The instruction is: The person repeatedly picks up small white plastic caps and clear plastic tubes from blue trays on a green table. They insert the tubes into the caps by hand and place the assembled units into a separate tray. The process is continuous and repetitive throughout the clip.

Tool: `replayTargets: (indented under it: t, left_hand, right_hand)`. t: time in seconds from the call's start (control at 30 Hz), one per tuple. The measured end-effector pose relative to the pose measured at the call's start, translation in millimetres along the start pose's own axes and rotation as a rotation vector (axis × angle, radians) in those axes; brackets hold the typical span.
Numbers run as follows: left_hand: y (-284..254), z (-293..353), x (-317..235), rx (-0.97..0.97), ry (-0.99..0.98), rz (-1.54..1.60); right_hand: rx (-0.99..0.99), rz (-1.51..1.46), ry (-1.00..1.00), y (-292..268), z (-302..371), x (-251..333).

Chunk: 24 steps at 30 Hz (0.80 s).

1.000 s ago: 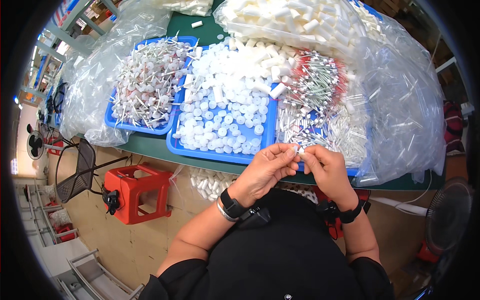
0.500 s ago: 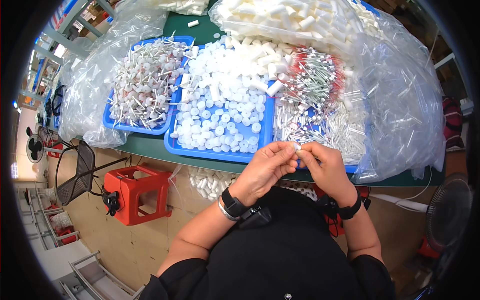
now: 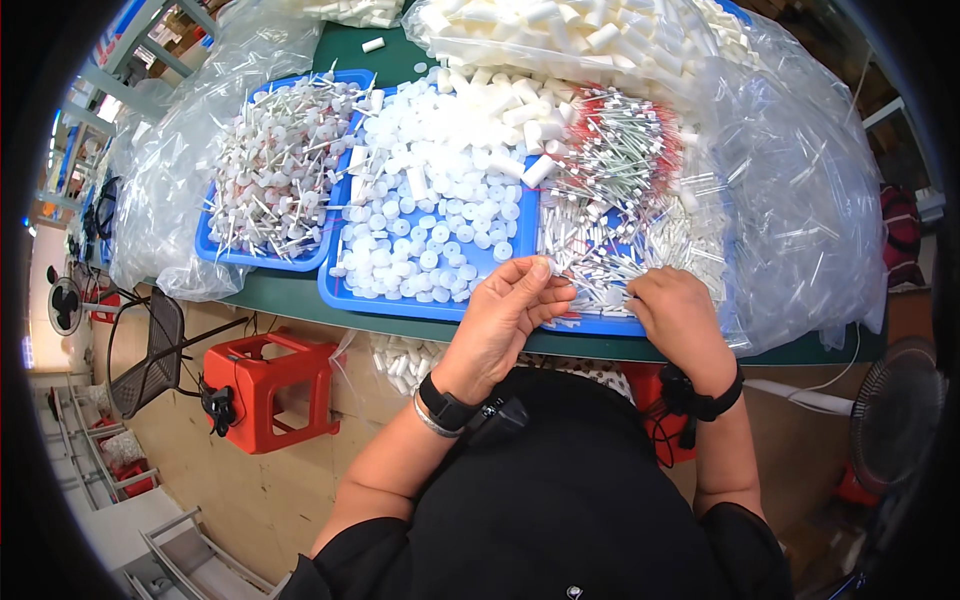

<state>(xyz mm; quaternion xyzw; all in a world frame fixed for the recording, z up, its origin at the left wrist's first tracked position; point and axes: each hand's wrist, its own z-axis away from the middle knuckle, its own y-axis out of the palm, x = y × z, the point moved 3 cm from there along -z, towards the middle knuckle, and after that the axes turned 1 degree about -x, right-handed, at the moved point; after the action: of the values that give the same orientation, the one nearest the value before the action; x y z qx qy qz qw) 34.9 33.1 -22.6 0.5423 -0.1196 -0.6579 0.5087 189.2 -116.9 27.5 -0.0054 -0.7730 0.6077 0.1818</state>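
My left hand is closed in a pinch, thumb against forefinger, above the front edge of the middle blue tray. Whatever sits in that pinch is too small to make out. To its right, my right hand reaches palm down over the right blue tray, its fingers curled together. The fingertips are at a layer of thin white sticks, and any piece between them is hidden. Behind the sticks is a bundle of red and green-grey wired parts. Round translucent discs fill the middle tray.
A left blue tray is heaped with stick-and-disc pieces. White cylinders spill from a clear bag at the back. Plastic bags flank the trays on the green table. A red stool and fan stand below.
My hands, which were together at a small white piece, have moved apart. The left went left and up; the right went right, fingertips down at the thin white sticks.
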Motion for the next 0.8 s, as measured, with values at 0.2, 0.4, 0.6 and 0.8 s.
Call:
replayTargets:
  t: [0.2,0.4,0.6,0.8]
  left_hand:
    - [7.3,1.3,0.1,0.019,-0.014,0.033]
    - [4.3,-0.6,3.0,-0.001,-0.024,0.061]
    - [5.0,-0.2,2.5,-0.009,-0.026,0.055]
    - [0.7,0.1,-1.9,-0.026,-0.011,0.053]
  right_hand:
    - [0.059,0.109,-0.106,10.8,1.6,-3.6]
    - [0.106,0.069,-0.132,8.6,-5.9,-8.2]
    - [0.146,0.053,-0.072,12.1,-8.3,-9.0]
    - [0.093,-0.012,-0.043,7.3,-6.8,-11.5]
